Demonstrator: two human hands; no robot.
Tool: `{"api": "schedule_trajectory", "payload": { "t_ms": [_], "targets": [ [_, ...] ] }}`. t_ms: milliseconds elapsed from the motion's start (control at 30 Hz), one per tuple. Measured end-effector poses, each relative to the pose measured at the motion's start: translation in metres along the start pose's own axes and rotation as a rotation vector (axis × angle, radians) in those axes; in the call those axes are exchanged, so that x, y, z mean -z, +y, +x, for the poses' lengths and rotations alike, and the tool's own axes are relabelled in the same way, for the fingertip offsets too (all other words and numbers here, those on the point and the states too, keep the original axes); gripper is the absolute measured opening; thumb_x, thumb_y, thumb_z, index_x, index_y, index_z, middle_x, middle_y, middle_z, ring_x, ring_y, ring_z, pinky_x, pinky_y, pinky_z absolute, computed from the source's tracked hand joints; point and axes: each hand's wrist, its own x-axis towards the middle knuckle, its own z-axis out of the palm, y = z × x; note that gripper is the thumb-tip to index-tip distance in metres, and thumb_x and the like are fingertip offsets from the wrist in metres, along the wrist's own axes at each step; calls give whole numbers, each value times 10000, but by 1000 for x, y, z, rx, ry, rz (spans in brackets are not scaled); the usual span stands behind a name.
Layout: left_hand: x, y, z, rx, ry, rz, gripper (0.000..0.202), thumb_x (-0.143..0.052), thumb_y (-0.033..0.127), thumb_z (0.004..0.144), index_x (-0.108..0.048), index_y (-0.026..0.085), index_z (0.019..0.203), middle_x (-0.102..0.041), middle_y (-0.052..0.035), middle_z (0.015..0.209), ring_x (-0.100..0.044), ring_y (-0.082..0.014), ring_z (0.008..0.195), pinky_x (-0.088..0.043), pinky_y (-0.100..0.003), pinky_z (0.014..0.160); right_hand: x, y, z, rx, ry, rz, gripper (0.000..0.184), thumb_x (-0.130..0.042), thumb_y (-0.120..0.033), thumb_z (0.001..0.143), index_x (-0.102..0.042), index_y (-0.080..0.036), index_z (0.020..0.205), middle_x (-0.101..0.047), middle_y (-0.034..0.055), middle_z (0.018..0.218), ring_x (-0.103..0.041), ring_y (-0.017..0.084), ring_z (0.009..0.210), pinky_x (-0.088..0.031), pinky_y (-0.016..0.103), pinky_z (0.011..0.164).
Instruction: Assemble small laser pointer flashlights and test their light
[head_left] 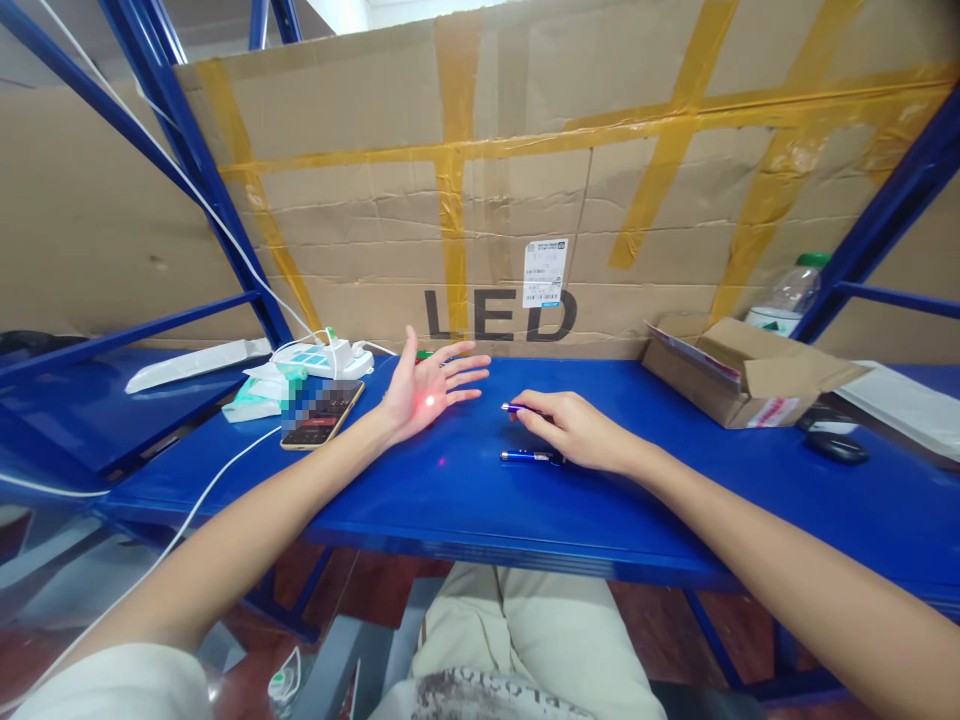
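Gloss ran right across the table [420,510], smooth as painted metal! Behind it stood a cardboard panel [360,240], matt and creased, crossed by shiny plastic tape [451,230]. The near penlight [523,456] looked polished metal, the upper penlight [513,407] likewise! Out right, clear plastic made the bottle [796,292], dull cardboard the box [772,360]; below, matt cloth trousers [559,630] wrinkled.

"LED" [495,315] on the cardboard [555,190]
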Motion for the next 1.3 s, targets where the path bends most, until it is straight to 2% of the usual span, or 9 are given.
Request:
{"api": "schedule_trajectory", "payload": {
  "t_ms": [133,333,533,767,967,1167,1300],
  "targets": [
    [0,0,0,3,4,4,915,-287,874,1001,-683,147,1389,-650,-239,1508,-606,-399,1420,-558,-502,1078,0,3,0,-35,31,-9,365,-424,-421,1129,-726,-231,1203,-814,88,1144,-747,262,993,-532,384,915],
    [-2,0,0,8,16,9,928,-267,880,1000,-677,146,1393,-656,-232,1502,-614,-387,1410,-578,-479,1048,1,0,0,-9,-44,-12,356,-440,-396,1124,-740,-223,1204,-812,91,1161,-751,265,1013,-529,372,899],
    [-2,1,-1,5,9,11,929,-270,872,1004,-673,140,1411,-665,-238,1489,-603,-397,1425,-562,-502,1073,0,2,0,0,32,23,373,-429,-439,1139,-730,-246,1247,-808,80,1221,-753,269,1071,-542,388,964],
    [-2,0,-1,7,21,10,953,-269,874,1002,-648,127,1458,-651,-246,1504,-597,-400,1431,-563,-504,1072,0,0,0,-1,-17,18,368,-442,-408,1126,-748,-243,1245,-809,86,1230,-747,277,1074,-545,409,967],
    [-1,0,-1,4,-1,10,939,-267,868,1007,-645,144,1470,-667,-233,1489,-600,-396,1428,-549,-520,1092,0,1,-1,0,39,33,390,-431,-442,1136,-748,-246,1252,-812,78,1227,-753,271,1071,-550,401,973],
    [-4,1,-2,7,15,21,938,-260,873,1006,-661,139,1431,-658,-237,1499,-599,-395,1428,-559,-503,1076,2,-3,0,10,-44,26,374,-449,-415,1124,-761,-243,1237,-820,75,1179,-757,265,1024,-556,382,919],
    [-3,1,-1,11,7,16,943,-265,875,1003,-647,144,1460,-669,-230,1488,-594,-392,1434,-558,-498,1081,2,-3,0,21,-19,30,386,-437,-425,1130,-755,-250,1263,-812,81,1235,-754,274,1078,-556,396,966]
  ]
}}
